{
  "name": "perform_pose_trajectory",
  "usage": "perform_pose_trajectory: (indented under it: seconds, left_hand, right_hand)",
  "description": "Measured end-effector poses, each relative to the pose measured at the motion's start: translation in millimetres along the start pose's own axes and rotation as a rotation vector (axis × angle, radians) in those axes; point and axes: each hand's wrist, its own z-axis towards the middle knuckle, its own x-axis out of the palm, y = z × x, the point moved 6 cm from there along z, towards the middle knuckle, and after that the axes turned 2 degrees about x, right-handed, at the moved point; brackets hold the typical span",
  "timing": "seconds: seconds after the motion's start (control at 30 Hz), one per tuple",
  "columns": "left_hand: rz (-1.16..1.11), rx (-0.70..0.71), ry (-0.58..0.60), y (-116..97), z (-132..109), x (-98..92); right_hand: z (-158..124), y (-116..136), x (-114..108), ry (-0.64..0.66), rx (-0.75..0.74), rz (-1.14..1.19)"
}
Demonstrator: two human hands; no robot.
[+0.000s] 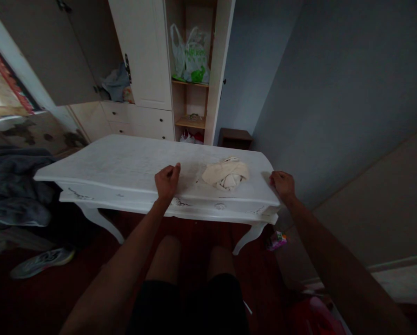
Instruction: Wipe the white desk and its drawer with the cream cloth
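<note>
A low white table [117, 160] stands in front of my knees. On its right part lies a crumpled cream cloth [225, 173]. My left hand [167, 180] rests on the tabletop near the front edge, left of the cloth, with its fingers curled in and nothing visible in them. My right hand [282, 182] lies at the table's right corner, fingers bent over the edge, apart from the cloth.
A cream wardrobe [148, 56] stands behind the table, with plastic bags [190, 56] on an open shelf. A small dark stool [235, 137] sits by the grey wall. Dark bedding [13, 186] lies left, a sneaker [43, 262] on the red floor.
</note>
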Motion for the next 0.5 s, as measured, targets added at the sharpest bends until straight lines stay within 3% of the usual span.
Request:
perform_pose_trajectory:
  seconds: [0.03, 0.1, 0.2, 0.27, 0.33, 0.43, 0.5]
  left_hand:
    - [-0.052, -0.056, -0.048, -3.2, -14.7, -3.1]
    - [-0.160, -0.119, -0.007, -10.0, -48.2, 1.4]
    - [-0.284, -0.279, 0.216, -8.9, -103.2, 26.5]
    - [-0.403, -0.445, 0.438, -2.1, -138.9, 52.8]
    - [-0.539, -0.676, 0.560, 8.9, -166.9, 75.4]
    - [-0.719, -1.014, 0.643, 22.0, -188.6, 101.8]
    - [-0.799, -1.139, 0.656, 26.0, -189.2, 114.4]
  right_hand:
    - [0.2, -0.6, 0.1, -0.001, 0.000, 0.016]
    - [0.2, -1.7, 0.3, -0.004, 0.007, 0.045]
    - [0.6, -3.6, 0.7, -0.014, 0.020, 0.072]
    - [1.3, -5.0, 1.5, -0.015, 0.021, 0.075]
    - [2.0, -6.5, 2.2, -0.014, 0.018, 0.075]
    - [3.1, -9.0, 2.9, -0.011, 0.024, 0.088]
    - [4.3, -9.9, 3.8, 0.003, 0.020, 0.110]
